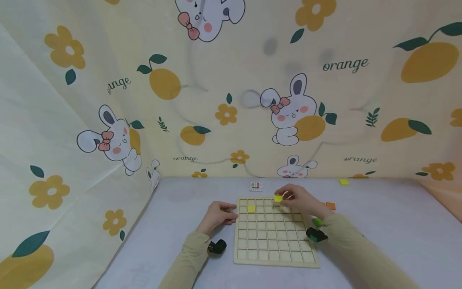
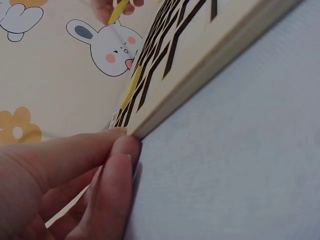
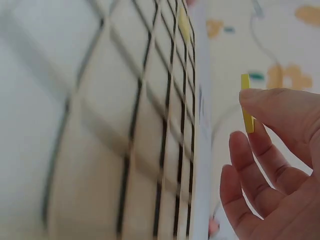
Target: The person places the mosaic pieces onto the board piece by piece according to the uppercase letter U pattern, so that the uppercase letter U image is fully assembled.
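Observation:
My right hand (image 1: 296, 198) pinches a yellow square tile (image 1: 278, 198) between thumb and finger, just above the far edge of the wooden grid board (image 1: 277, 264). In the right wrist view the tile (image 3: 247, 105) appears edge-on, its other fingers loosely bent below. My left hand (image 1: 217, 214) rests its fingertips against the board's left edge; the left wrist view shows the thumb and fingers (image 2: 120, 175) touching that edge. Another yellow tile (image 1: 251, 208) lies in a cell near the board's far left corner.
Behind the board lies a small card (image 1: 256, 186) with a coloured grid pattern. Right of the board are an orange tile (image 1: 330, 206) and a green tile (image 1: 317, 222), partly hidden by the right arm. Another yellow tile (image 1: 344, 182) lies farther back, near the patterned curtain (image 1: 216, 72).

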`<action>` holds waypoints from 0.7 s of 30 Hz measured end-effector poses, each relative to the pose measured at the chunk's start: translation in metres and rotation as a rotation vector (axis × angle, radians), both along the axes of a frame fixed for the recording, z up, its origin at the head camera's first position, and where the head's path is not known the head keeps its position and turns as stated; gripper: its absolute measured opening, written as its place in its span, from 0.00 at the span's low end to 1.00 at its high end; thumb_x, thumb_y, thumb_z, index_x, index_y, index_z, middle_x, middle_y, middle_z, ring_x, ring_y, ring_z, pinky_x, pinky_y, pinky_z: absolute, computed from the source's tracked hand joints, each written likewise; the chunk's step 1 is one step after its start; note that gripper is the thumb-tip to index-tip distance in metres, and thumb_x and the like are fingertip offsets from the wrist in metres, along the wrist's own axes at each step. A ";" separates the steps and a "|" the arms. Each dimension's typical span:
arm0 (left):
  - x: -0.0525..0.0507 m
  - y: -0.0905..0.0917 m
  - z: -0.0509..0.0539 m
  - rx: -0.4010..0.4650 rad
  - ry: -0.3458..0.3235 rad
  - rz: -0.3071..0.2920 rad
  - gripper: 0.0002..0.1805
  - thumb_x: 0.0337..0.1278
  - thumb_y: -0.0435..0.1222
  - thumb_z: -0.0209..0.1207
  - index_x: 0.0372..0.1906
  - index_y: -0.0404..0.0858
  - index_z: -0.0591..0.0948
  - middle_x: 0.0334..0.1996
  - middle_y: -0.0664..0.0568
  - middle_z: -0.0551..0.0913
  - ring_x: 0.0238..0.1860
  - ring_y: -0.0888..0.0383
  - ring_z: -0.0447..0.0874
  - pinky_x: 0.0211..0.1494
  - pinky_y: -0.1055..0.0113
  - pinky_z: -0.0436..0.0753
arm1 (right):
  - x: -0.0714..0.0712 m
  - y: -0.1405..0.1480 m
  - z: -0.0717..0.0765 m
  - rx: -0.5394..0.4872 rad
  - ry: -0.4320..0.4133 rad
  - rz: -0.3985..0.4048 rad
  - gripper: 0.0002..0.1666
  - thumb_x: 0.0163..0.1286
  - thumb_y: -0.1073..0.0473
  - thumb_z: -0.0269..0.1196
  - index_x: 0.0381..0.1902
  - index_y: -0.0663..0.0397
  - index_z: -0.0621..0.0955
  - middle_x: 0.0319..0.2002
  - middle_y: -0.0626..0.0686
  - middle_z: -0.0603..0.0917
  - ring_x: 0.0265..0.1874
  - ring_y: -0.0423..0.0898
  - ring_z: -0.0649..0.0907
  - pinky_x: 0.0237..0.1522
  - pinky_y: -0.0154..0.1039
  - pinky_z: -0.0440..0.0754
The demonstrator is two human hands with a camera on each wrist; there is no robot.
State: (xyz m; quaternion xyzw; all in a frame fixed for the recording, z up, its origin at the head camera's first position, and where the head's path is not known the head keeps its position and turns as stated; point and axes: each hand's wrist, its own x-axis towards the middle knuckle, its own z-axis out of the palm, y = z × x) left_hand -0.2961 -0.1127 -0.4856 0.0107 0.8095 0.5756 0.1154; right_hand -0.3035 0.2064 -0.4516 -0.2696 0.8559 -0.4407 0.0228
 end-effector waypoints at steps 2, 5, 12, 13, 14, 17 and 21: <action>0.000 0.000 0.000 0.003 0.007 -0.006 0.20 0.46 0.26 0.70 0.49 0.33 0.83 0.29 0.48 0.82 0.25 0.58 0.84 0.29 0.67 0.85 | 0.003 -0.013 0.000 -0.018 -0.004 0.053 0.18 0.64 0.67 0.65 0.52 0.65 0.79 0.47 0.58 0.80 0.41 0.52 0.79 0.42 0.38 0.81; -0.001 0.000 -0.001 0.008 0.003 -0.005 0.20 0.46 0.27 0.70 0.49 0.34 0.83 0.29 0.48 0.82 0.25 0.58 0.84 0.29 0.67 0.85 | 0.005 -0.030 -0.003 -0.023 -0.006 0.096 0.17 0.64 0.67 0.65 0.51 0.63 0.79 0.45 0.57 0.80 0.40 0.51 0.79 0.41 0.38 0.81; -0.002 0.000 -0.001 0.001 -0.002 -0.002 0.21 0.46 0.27 0.70 0.50 0.35 0.83 0.29 0.48 0.82 0.25 0.58 0.84 0.30 0.67 0.85 | 0.006 -0.060 -0.014 -0.019 -0.010 0.134 0.16 0.62 0.66 0.67 0.49 0.60 0.81 0.45 0.53 0.81 0.38 0.48 0.79 0.40 0.36 0.81; -0.002 0.000 0.000 0.002 -0.006 0.000 0.21 0.46 0.27 0.70 0.50 0.35 0.83 0.29 0.48 0.82 0.25 0.58 0.84 0.30 0.67 0.85 | 0.007 -0.063 -0.016 -0.019 -0.015 0.135 0.16 0.62 0.66 0.67 0.48 0.59 0.81 0.45 0.53 0.81 0.38 0.48 0.80 0.40 0.35 0.81; -0.002 0.000 0.000 0.001 -0.005 -0.001 0.21 0.46 0.27 0.70 0.50 0.35 0.83 0.29 0.48 0.82 0.25 0.58 0.84 0.30 0.67 0.85 | 0.007 -0.066 -0.017 -0.018 -0.023 0.137 0.16 0.62 0.65 0.67 0.48 0.59 0.81 0.45 0.53 0.81 0.38 0.48 0.80 0.39 0.36 0.81; -0.002 0.000 -0.001 0.000 -0.003 -0.005 0.21 0.46 0.27 0.70 0.50 0.35 0.83 0.29 0.48 0.82 0.25 0.59 0.84 0.30 0.68 0.85 | 0.009 -0.074 -0.019 -0.002 -0.051 0.127 0.15 0.62 0.66 0.67 0.48 0.59 0.81 0.45 0.53 0.81 0.38 0.49 0.79 0.39 0.36 0.81; -0.003 0.000 -0.002 0.001 -0.006 -0.004 0.20 0.46 0.27 0.70 0.49 0.35 0.83 0.29 0.48 0.82 0.25 0.59 0.84 0.29 0.68 0.85 | 0.013 -0.081 -0.017 0.029 -0.060 0.103 0.14 0.62 0.66 0.67 0.47 0.59 0.81 0.44 0.52 0.82 0.38 0.48 0.78 0.39 0.36 0.79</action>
